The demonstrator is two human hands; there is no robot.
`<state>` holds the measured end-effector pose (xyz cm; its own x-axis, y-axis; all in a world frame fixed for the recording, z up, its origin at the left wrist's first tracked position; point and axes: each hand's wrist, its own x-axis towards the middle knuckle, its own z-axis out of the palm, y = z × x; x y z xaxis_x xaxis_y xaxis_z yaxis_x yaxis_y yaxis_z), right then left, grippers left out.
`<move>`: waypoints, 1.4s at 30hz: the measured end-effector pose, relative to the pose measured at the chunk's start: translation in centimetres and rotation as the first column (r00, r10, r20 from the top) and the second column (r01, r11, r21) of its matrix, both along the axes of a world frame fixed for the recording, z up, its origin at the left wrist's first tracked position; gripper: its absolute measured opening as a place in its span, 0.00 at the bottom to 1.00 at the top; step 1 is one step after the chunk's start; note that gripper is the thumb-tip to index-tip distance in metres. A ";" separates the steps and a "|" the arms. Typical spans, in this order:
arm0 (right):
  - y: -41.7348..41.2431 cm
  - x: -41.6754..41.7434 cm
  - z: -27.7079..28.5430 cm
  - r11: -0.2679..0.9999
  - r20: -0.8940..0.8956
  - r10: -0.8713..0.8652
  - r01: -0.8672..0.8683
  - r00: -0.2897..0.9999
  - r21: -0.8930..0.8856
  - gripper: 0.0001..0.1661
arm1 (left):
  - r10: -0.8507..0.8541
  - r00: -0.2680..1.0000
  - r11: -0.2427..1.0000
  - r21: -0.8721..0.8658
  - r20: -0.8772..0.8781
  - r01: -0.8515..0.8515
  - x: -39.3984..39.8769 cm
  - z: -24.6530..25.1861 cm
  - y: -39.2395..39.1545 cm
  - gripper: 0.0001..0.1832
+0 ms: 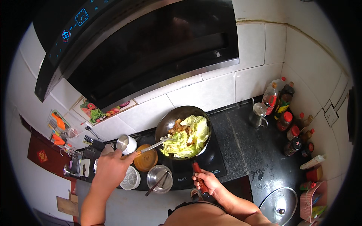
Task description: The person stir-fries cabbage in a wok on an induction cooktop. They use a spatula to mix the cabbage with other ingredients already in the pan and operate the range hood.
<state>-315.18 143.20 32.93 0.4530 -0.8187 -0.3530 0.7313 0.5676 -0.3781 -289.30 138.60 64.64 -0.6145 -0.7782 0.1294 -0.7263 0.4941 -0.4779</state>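
Observation:
A dark wok (165, 124) sits tilted on the black induction cooktop (216, 158). Inside it, pale green cabbage leaves (198, 127) lie over browned, sauced pieces of food (176, 127) that I cannot identify exactly. My left hand (113, 163) grips the wooden handle of a metal spatula (154, 145), whose head is among the leaves at the wok's left side. Around the wok's red handle (196, 167), the fingers of my right hand (208, 180) are closed.
Left of the wok are a white pot (131, 145), a wooden board (150, 161), a white plastic basket (130, 179) and a steel bowl (155, 176) with chopsticks (154, 187). Several bottles (270, 97) and jars line the right wall. A glass lid (273, 207) lies front right. The range hood (158, 48) hangs above.

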 end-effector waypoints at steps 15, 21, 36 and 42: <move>-1.1 -0.3 0.6 0.993 0.072 0.097 -0.102 0.993 0.064 0.17 | 0.146 0.980 0.988 -0.022 -0.133 -0.150 -1.4 -12.1 -2.6 0.22; -0.8 -0.1 0.2 0.995 0.060 0.080 -0.083 0.995 0.049 0.17 | 0.273 0.957 0.958 0.113 -0.096 -0.262 -0.5 -8.4 -2.7 0.16; -0.9 0.1 0.5 0.996 0.047 0.072 -0.074 0.996 0.046 0.17 | 0.376 0.927 0.918 0.130 0.008 -0.374 -3.5 0.9 -15.8 0.10; -0.8 0.2 -0.1 0.997 0.033 0.065 -0.066 0.997 0.047 0.19 | 0.452 0.892 0.870 0.209 0.020 -0.446 -4.2 -3.8 -23.5 0.14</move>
